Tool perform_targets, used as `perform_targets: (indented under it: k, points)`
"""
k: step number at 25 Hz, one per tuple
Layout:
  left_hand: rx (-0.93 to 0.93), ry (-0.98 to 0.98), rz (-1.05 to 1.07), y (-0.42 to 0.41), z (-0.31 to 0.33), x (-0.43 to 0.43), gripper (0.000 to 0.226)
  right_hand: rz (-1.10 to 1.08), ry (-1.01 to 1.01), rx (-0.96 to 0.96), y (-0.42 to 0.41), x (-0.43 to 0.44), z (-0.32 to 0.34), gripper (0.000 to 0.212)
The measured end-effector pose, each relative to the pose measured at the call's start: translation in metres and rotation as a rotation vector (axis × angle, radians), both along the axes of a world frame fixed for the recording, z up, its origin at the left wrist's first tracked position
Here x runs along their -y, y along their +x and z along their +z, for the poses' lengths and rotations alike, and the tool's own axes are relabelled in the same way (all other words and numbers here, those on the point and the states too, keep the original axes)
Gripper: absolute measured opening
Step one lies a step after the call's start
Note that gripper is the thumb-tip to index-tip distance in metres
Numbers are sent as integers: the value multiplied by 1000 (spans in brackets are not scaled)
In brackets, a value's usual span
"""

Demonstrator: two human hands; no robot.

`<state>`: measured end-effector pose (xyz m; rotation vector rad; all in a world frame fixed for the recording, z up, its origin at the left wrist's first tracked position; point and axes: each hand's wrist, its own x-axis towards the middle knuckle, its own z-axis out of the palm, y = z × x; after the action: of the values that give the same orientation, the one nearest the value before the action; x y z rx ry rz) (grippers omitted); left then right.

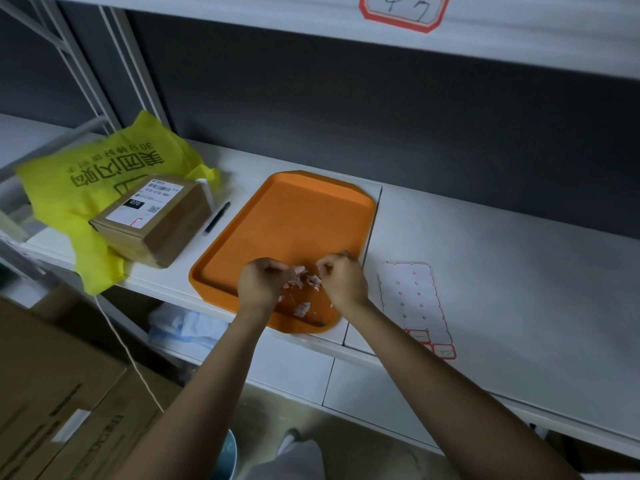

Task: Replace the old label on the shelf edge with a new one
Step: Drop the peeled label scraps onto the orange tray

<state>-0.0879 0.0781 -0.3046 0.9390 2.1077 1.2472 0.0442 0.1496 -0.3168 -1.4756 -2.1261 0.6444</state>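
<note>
Now pinching label scraps (313, 280) with left hand (258, 282) and right hand (343, 280), fingers curled tight, over near end of orange tray (277, 220); label sheet (412, 299) just right of tray.

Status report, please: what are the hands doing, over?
Left hand and right hand pinch label scraps over orange tray. Label sheet beside tray, untouched. Nothing blocking.

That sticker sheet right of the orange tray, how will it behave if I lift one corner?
Probably floppy: the sticker sheet looks paper-thin and lies flat on the shelf. Likely very light, most labels gone. Near the front edge, a push might slide it off.
</note>
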Motion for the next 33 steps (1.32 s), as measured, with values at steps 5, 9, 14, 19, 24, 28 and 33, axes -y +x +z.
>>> perform_targets:
  k: [5, 9, 14, 19, 24, 28, 33]
  points:
    - [162, 85, 1, 8, 0, 1, 18, 144, -314, -384, 9, -1, 15, 12]
    - [477, 2, 20, 15, 8, -1, 23, 184, -311, -430, 11, 10, 19, 11]
    - [861, -136, -43, 11, 18, 1, 41, 176, -346, -585, 14, 15, 21, 7]
    - [1066, -220, -77, 10, 21, 2, 27, 178, -310, -548, 15, 15, 21, 2]
    - [954, -154, -27, -6, 20, 12, 14, 88, -98, -263, 23, 4, 18, 6]
    - [743, -78, 26, -10, 21, 15, 33, 74, -30, -115, 23, 5, 14, 8]
    - [515, -53, 24, 0, 18, 13, 13, 206, -68, -91, 11, 15, 10, 17]
